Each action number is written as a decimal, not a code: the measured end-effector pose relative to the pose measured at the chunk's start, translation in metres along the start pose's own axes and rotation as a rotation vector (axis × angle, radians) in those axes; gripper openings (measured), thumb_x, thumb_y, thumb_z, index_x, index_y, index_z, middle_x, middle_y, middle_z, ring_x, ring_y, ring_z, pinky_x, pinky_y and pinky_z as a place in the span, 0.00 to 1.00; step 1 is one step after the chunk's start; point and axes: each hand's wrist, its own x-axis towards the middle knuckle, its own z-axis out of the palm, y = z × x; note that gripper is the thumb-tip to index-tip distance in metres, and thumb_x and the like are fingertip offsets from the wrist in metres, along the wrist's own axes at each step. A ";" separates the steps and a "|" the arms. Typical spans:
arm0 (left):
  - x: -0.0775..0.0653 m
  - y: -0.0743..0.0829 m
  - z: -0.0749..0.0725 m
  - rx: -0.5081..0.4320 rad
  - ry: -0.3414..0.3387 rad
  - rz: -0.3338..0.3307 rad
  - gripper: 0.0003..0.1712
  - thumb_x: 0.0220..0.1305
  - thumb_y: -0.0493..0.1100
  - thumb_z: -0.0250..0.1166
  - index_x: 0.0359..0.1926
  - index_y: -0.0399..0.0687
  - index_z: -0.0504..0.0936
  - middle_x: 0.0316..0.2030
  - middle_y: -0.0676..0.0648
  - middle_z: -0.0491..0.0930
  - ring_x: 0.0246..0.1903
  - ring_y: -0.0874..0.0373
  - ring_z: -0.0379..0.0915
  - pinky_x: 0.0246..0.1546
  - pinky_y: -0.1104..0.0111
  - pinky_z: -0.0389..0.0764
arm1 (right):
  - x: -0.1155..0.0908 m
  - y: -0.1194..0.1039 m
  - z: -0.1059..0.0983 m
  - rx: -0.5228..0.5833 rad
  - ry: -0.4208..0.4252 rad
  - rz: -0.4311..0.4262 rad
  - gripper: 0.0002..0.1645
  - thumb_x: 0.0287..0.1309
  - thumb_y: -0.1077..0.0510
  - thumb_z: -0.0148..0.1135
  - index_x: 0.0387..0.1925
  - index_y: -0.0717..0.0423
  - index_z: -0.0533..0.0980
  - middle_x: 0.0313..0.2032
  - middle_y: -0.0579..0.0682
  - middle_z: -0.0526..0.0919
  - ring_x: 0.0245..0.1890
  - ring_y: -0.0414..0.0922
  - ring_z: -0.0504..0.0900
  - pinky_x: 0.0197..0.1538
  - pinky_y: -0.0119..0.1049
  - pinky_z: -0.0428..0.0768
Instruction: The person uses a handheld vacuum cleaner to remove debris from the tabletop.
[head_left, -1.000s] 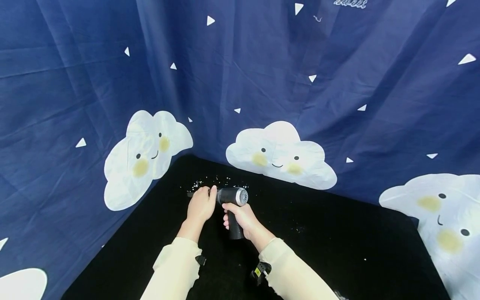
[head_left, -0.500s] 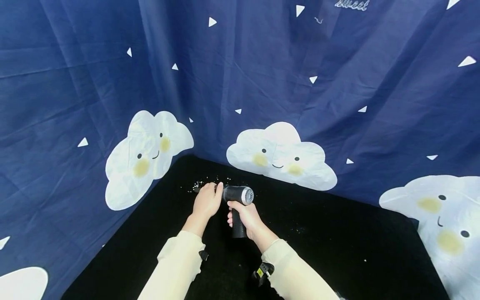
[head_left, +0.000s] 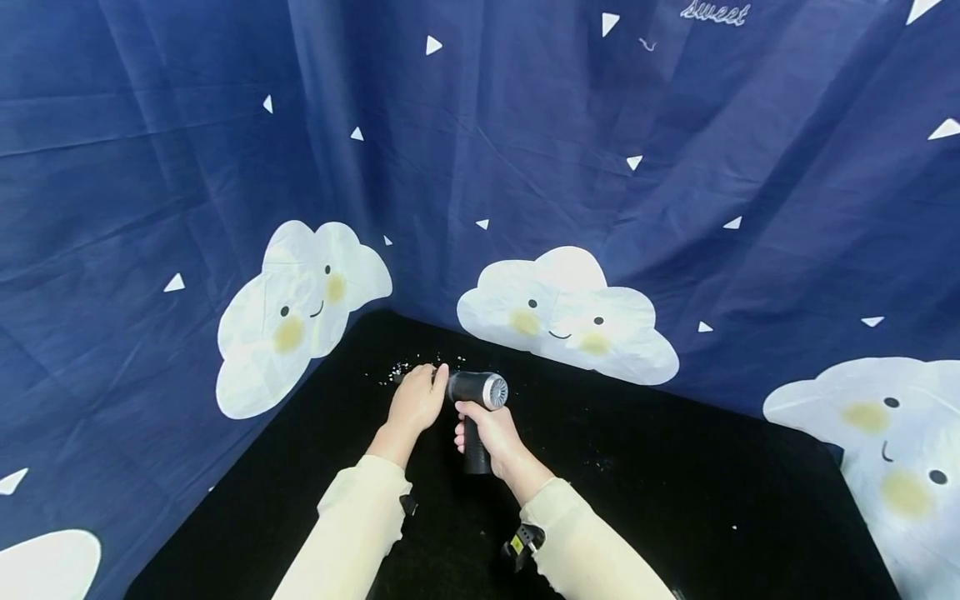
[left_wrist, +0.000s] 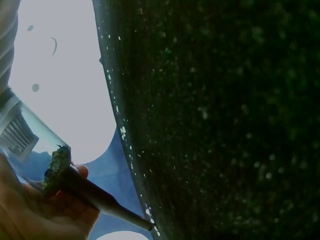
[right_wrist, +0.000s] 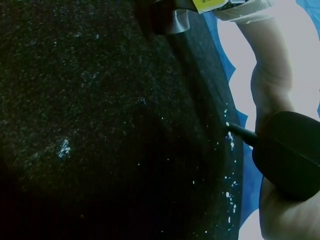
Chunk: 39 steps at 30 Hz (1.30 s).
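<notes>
A black handheld vacuum (head_left: 471, 386) with a silver ring at its rear end lies level, close over the black surface. My right hand (head_left: 491, 433) grips its handle (head_left: 476, 454), which points down. Around the front part my left hand (head_left: 416, 400) holds on, thumb on the near side. The left wrist view shows a clear dust cup (left_wrist: 47, 137) with a pleated filter and a greyish clump of debris inside. From it a dark narrow nozzle (left_wrist: 95, 195) slants down, its tip right at some white bits (left_wrist: 150, 215). In the head view my left hand hides most of the nozzle.
White bits (head_left: 399, 370) lie scattered near the far left corner of the black cloth surface (head_left: 637, 492). A faint pale patch (head_left: 597, 463) shows right of my hands. Blue curtains with cloud prints (head_left: 566, 317) stand behind and at the left.
Both hands and the vacuum shifted slightly right between one second and half a second ago, then stayed nearly in place. The head view has turned a little left.
</notes>
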 end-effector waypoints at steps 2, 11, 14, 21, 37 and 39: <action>0.001 -0.002 0.000 -0.002 -0.001 -0.002 0.34 0.79 0.59 0.39 0.55 0.35 0.78 0.52 0.37 0.78 0.56 0.41 0.73 0.59 0.50 0.72 | 0.002 0.001 0.001 0.004 -0.004 0.000 0.19 0.60 0.52 0.64 0.39 0.67 0.73 0.21 0.51 0.78 0.18 0.41 0.79 0.25 0.33 0.81; -0.004 -0.004 -0.008 -0.009 0.014 -0.046 0.34 0.79 0.60 0.41 0.54 0.34 0.78 0.52 0.36 0.78 0.56 0.40 0.72 0.59 0.49 0.72 | 0.007 0.002 0.004 0.014 -0.047 0.017 0.15 0.60 0.53 0.64 0.34 0.62 0.73 0.20 0.50 0.78 0.17 0.41 0.79 0.24 0.33 0.81; -0.005 -0.006 -0.010 0.003 0.019 -0.056 0.34 0.79 0.60 0.41 0.55 0.33 0.78 0.52 0.36 0.78 0.56 0.41 0.72 0.59 0.49 0.72 | 0.007 0.002 0.006 0.012 -0.061 0.018 0.14 0.60 0.53 0.64 0.33 0.61 0.73 0.19 0.50 0.77 0.17 0.41 0.79 0.24 0.33 0.80; -0.007 -0.011 -0.014 0.005 0.031 -0.067 0.39 0.78 0.64 0.37 0.56 0.33 0.77 0.53 0.36 0.78 0.57 0.41 0.72 0.59 0.49 0.72 | 0.009 0.001 0.011 0.002 -0.085 0.017 0.15 0.61 0.53 0.63 0.36 0.63 0.73 0.20 0.51 0.78 0.18 0.41 0.79 0.25 0.33 0.81; 0.004 -0.023 -0.022 0.015 0.031 -0.063 0.36 0.79 0.61 0.40 0.56 0.33 0.77 0.55 0.34 0.78 0.58 0.39 0.71 0.61 0.48 0.70 | 0.020 0.002 0.028 0.040 -0.057 0.051 0.22 0.62 0.51 0.64 0.41 0.69 0.74 0.21 0.51 0.78 0.19 0.41 0.79 0.26 0.33 0.81; 0.007 -0.026 -0.021 0.019 0.028 -0.053 0.35 0.79 0.60 0.39 0.55 0.33 0.78 0.52 0.35 0.78 0.56 0.40 0.73 0.58 0.48 0.72 | 0.021 0.003 0.030 0.052 -0.050 0.060 0.20 0.62 0.51 0.64 0.40 0.67 0.74 0.22 0.51 0.78 0.19 0.41 0.79 0.26 0.33 0.81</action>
